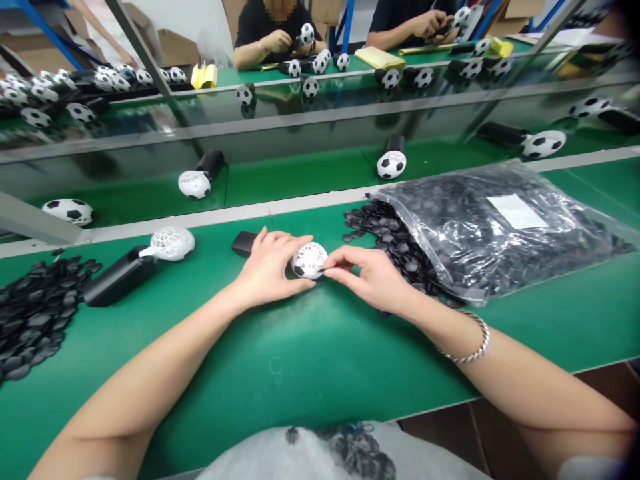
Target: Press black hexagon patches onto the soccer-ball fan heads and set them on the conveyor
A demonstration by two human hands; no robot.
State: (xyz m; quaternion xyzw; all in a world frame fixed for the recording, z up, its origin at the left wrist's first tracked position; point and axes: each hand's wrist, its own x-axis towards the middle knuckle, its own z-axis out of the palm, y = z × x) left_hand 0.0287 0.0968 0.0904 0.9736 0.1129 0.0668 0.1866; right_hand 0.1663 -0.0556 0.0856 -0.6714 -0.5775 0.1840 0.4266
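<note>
A white openwork soccer-ball piece (311, 256) with a few black patches lies on the green table in front of me, its black handle (243, 243) reaching out past my left hand. My left hand (270, 267) wraps round the ball's left side and steadies it. At the ball's right edge, my right hand (367, 277) pinches a small black patch (324, 269) between thumb and fingertips, touching or almost touching the ball. Another unpatched white ball (173, 244) on a black handle (120, 275) rests to the left.
Loose black patches (40, 310) are heaped at the left. A clear plastic bag (465, 220) spills more patches (395, 243) at the right. Beyond a metal rail, a green conveyor (295, 173) carries several soccer-ball pieces. Co-workers (273, 40) handle similar balls across it.
</note>
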